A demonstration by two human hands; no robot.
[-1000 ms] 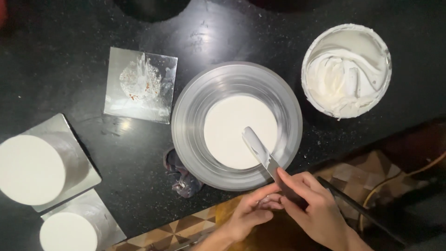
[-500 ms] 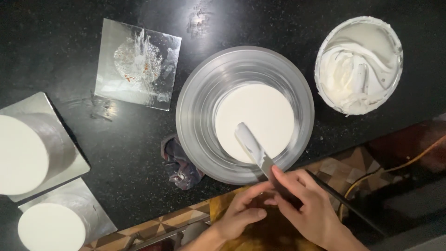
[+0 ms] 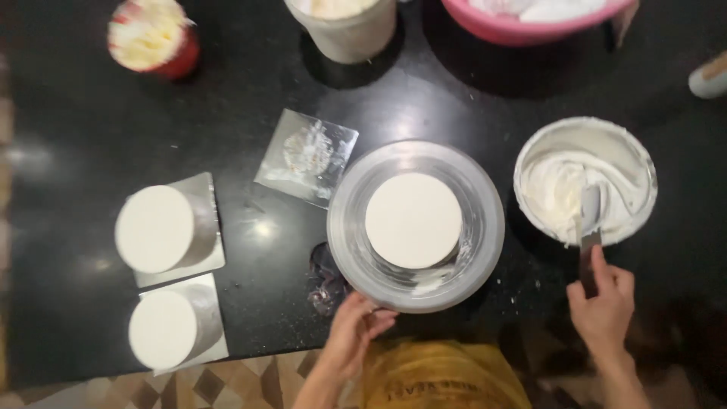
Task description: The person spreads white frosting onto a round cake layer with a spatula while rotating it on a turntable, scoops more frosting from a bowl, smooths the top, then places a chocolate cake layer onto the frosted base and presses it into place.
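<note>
A glossy black counter point(image 3: 91, 98) is seen from above; patterned floor tiles point(image 3: 250, 382) show along its near edge. The spatula point(image 3: 588, 238) is held in the right hand point(image 3: 603, 303), fingers closed around the handle, at 4 o'clock. Its long axis runs 6 to 12, blade tip pointing to 12 into the cream bowl point(image 3: 640, 163). The left hand point(image 3: 354, 329), fingers loosely curled, touches the turntable point(image 3: 344, 227) rim at 6 o'clock. A cake point(image 3: 413, 220) sits centred on it.
</note>
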